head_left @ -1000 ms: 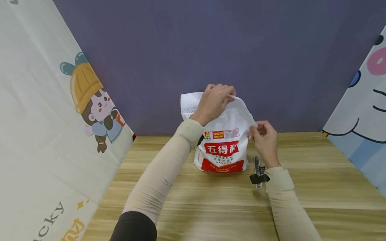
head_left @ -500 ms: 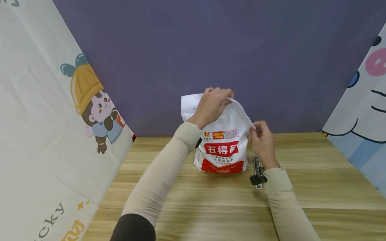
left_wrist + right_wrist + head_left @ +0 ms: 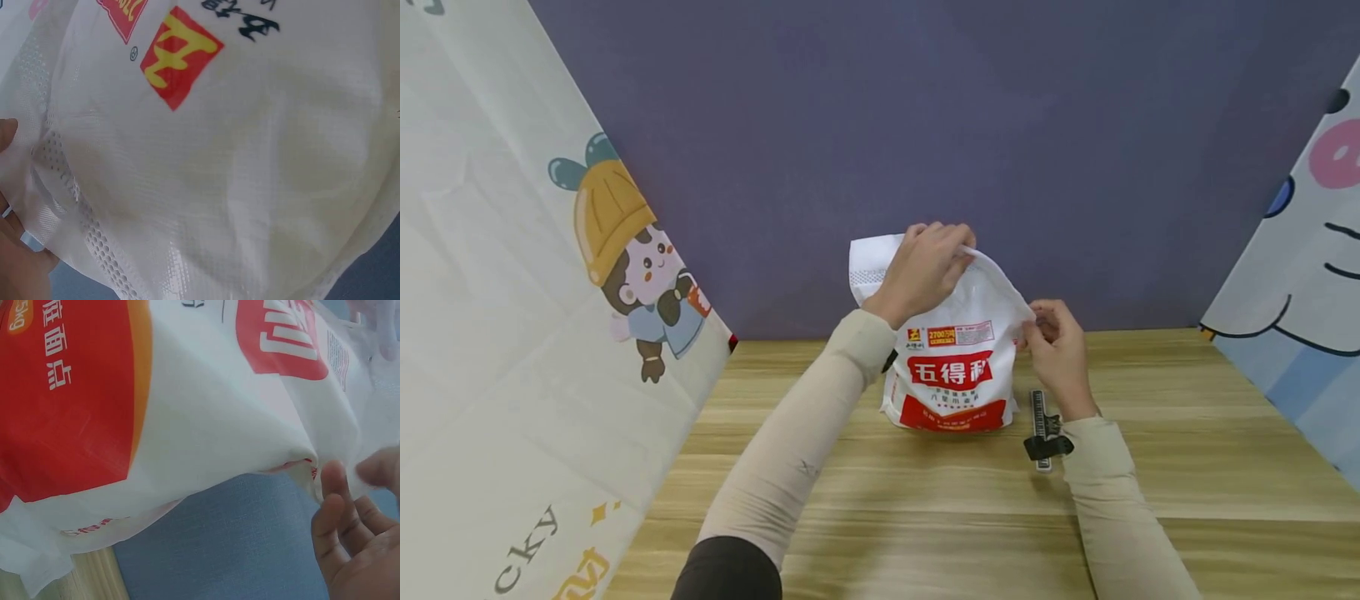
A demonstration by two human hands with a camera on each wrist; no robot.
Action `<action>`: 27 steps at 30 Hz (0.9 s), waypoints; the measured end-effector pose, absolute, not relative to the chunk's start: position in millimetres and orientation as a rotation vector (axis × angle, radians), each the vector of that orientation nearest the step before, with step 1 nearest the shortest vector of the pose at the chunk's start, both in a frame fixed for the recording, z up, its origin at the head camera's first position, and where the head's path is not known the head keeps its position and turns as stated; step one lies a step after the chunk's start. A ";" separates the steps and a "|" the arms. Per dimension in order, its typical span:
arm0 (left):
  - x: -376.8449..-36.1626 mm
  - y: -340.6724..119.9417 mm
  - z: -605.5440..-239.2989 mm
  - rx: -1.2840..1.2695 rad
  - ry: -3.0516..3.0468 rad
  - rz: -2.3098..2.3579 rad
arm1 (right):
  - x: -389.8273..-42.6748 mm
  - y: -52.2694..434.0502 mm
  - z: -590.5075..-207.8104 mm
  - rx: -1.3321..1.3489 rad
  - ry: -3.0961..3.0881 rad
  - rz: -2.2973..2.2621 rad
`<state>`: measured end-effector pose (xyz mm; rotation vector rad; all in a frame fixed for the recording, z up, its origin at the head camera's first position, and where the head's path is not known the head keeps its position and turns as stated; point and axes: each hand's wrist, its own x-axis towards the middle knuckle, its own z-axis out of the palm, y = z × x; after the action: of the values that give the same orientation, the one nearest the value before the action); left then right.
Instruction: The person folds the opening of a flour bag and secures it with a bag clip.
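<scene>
A white flour bag with red printing stands upright on the table, its top part loose. My left hand grips the bag's top edge near the middle, fingers over the far side. At the right, my right hand pinches the sloping end of that edge between thumb and fingers. The left wrist view shows the bag's white plastic up close, with part of the left hand at the lower left. Beside the bag's upper side, the right hand appears in the right wrist view.
A narrow strip with black-and-white marks lies on the wooden table right of the bag, partly hidden by a black piece by the right wrist. Behind stands a dark blue-grey panel. Printed cloths flank the table, including a left cloth.
My left hand has moved slightly down and left along the bag's top edge. My right hand keeps its pinch at nearly the same spot. The bag's base has not moved.
</scene>
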<state>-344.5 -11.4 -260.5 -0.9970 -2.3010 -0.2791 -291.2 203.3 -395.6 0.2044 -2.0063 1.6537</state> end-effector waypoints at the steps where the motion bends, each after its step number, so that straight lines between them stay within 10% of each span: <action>1: -344.2 -11.1 -260.6 -0.998 -2.300 -0.276 | -290.7 203.4 -395.1 0.202 -2.003 1.675; 27: -323.0 16.1 -260.2 -0.925 -2.258 -0.144 | -278.8 197.3 -380.8 0.163 -2.003 1.685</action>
<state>-323.0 16.1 -260.2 -0.9249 -2.2583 -0.1440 -278.8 197.3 -380.8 0.1634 -2.0026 1.6853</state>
